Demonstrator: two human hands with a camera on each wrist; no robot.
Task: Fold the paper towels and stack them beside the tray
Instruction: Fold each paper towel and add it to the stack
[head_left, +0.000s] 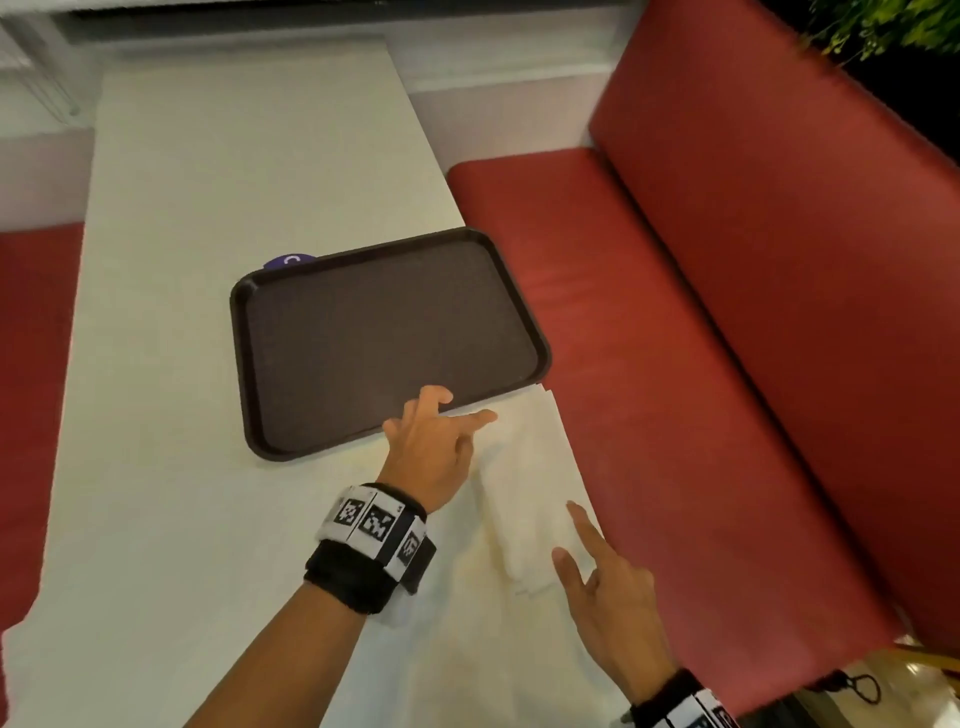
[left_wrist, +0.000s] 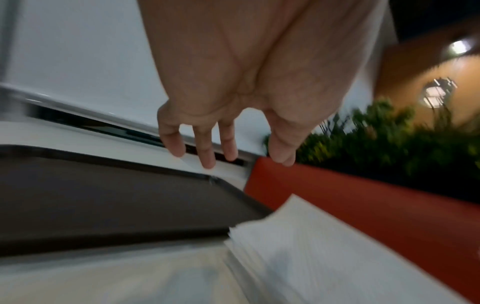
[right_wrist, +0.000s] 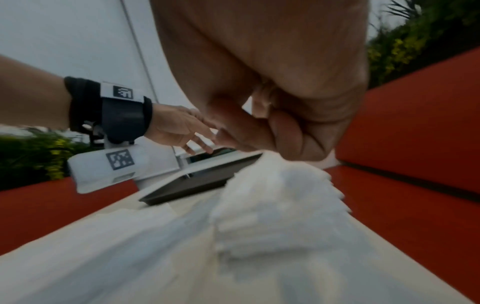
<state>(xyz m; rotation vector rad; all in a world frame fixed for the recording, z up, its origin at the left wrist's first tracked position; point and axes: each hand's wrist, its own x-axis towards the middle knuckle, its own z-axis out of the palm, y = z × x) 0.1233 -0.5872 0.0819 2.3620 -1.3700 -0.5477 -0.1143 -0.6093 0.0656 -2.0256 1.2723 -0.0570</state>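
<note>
Paper towels (head_left: 524, 483) lay stacked at lower centre-right of the head view, just beside the tray (head_left: 249, 364), long axis running up the frame, between the left hand (head_left: 434, 441) and nearer right hand (head_left: 605, 587), both loosely spread, holding nothing.

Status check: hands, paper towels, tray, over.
Left hand open, holding nothing, over the tray near edge. Right hand index out, other fingers curled, beside the paper towels. Towels stacked beside tray. Nothing in the way.
</note>
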